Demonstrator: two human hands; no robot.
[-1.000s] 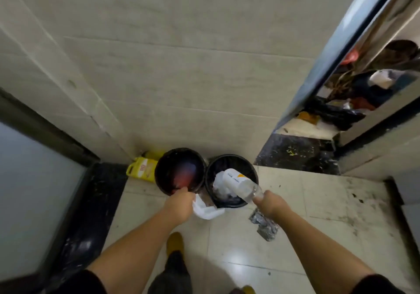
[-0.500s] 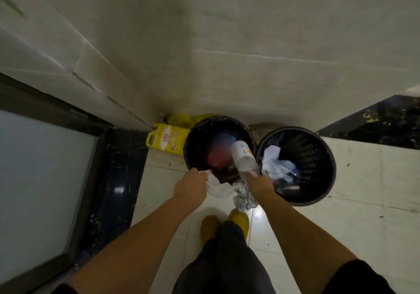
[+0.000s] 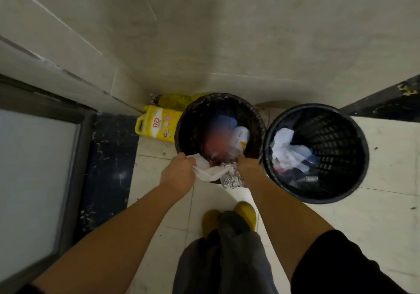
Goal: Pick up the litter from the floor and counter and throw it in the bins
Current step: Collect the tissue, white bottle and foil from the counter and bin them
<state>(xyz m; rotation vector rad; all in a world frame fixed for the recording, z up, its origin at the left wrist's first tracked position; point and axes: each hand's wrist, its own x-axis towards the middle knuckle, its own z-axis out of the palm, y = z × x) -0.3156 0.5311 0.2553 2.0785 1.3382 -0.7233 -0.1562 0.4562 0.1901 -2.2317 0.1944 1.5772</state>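
Head view: left hand (image 3: 179, 172) fist clenches white crumpled tissue (image 3: 205, 173) at near rim of left round black lined bin (image 3: 254, 114). Right hand (image 3: 247, 165) grips crinkled silver foil wrapper (image 3: 231, 177); clear white-labelled plastic bottle (image 3: 238, 138) inside bin, whether held cannot tell. Risk: tissue, foil hang outside rim; early release drops them on tiled floor (image 3: 386, 175).

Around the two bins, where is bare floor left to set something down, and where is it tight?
Bare tile lies right of the mesh bin and in front of it, beside the yellow shoes. It is crowded at the lined bin: left hand with tissue, right hand with foil, yellow jug wedged in the corner. The bins nearly touch.
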